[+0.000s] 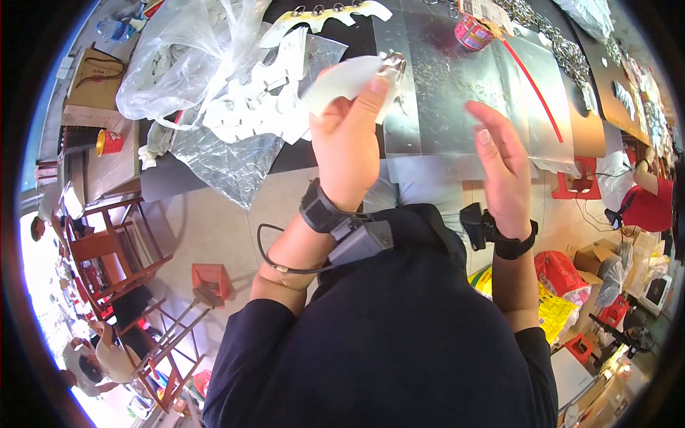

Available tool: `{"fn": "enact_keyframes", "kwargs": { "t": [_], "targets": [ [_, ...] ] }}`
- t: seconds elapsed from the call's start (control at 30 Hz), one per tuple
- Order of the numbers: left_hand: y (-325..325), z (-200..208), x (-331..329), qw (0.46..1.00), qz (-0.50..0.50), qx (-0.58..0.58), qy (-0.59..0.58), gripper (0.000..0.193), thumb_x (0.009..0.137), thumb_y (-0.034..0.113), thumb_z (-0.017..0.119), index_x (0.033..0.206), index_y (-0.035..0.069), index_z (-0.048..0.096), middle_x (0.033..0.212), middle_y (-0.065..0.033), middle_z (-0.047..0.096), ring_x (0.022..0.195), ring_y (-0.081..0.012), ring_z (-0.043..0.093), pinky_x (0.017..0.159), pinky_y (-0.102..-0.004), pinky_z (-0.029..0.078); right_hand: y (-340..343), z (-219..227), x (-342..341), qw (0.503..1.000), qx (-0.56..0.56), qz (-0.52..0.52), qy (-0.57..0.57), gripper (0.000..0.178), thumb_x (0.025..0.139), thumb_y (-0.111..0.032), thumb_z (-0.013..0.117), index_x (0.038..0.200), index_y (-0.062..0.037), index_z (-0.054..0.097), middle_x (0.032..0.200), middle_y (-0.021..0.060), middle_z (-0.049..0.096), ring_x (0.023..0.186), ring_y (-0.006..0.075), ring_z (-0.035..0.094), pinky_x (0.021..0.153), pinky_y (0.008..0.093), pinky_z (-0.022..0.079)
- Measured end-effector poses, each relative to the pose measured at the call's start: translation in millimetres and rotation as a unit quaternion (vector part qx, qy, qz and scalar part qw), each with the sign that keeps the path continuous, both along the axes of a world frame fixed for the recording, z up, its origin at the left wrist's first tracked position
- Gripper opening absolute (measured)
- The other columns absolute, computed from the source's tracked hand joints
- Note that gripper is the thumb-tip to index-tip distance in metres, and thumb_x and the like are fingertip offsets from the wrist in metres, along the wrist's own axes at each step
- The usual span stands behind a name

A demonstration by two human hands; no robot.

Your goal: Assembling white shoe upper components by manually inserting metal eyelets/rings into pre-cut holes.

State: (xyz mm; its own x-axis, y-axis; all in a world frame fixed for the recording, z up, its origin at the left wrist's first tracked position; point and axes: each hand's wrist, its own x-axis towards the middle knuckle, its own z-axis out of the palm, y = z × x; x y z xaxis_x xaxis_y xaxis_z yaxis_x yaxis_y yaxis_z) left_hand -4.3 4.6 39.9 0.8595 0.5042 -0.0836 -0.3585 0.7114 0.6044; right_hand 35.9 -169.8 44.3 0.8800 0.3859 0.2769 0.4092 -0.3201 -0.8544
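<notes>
My left hand [348,146] is raised over the table's near side, its thumb and fingers pinching a curved white card [344,80]. A shiny metal piece [392,65], possibly a clasp or ring, sits at the card's upper right end beside my thumb tip. My right hand [505,167] hovers at the table's near edge with fingers stretched and nothing visible in them. Left of my left hand lies a pile of cut-out white cards [260,107]. Beyond it, a cream scalloped strip [325,18] carries several small metal rings.
Clear plastic bags [189,60] cover the table's left part. A clear sheet [457,93] lies before me, with a red strip [534,89] and a red-and-yellow tub [474,32]. Metal chains [564,53] are piled far right. Another person in red [648,203] works at the right.
</notes>
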Motion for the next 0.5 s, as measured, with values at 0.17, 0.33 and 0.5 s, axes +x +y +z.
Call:
{"fn": "enact_keyframes", "kwargs": {
  "t": [0.17, 0.33, 0.5],
  "targets": [
    [-17, -20, 1, 0.776, 0.126, 0.614, -0.076, 0.022, 0.067, -0.010, 0.060, 0.086, 0.001, 0.061, 0.090, -0.0098, 0.056, 0.083, -0.0227, 0.056, 0.073, -0.0302, 0.045, 22, 2, -3, 0.767, 0.405, 0.125, 0.483, 0.046, 0.094, -0.036, 0.038, 0.119, 0.0016, 0.045, 0.113, 0.0123, 0.053, 0.102, 0.0187, 0.052, 0.088, 0.0330, 0.042],
    [-31, -39, -9, 0.679, 0.090, 0.722, -0.097, 0.038, 0.059, -0.009, 0.060, 0.094, 0.005, 0.061, 0.096, -0.0096, 0.056, 0.094, -0.0307, 0.053, 0.081, -0.0374, 0.044, 9, -17, 6, 0.784, 0.357, 0.054, 0.504, 0.029, 0.091, -0.015, 0.047, 0.113, 0.0030, 0.050, 0.099, 0.0099, 0.057, 0.090, 0.0165, 0.057, 0.080, 0.0285, 0.046],
    [-16, -30, -29, 0.765, -0.059, 0.641, -0.009, 0.031, 0.068, -0.007, 0.060, 0.097, 0.003, 0.058, 0.102, -0.0103, 0.056, 0.095, -0.0247, 0.054, 0.084, -0.0344, 0.043, -5, -24, 11, 0.811, 0.332, 0.034, 0.480, 0.030, 0.087, -0.001, 0.045, 0.116, 0.0037, 0.048, 0.102, 0.0130, 0.054, 0.093, 0.0239, 0.058, 0.081, 0.0380, 0.051]
  ]
}}
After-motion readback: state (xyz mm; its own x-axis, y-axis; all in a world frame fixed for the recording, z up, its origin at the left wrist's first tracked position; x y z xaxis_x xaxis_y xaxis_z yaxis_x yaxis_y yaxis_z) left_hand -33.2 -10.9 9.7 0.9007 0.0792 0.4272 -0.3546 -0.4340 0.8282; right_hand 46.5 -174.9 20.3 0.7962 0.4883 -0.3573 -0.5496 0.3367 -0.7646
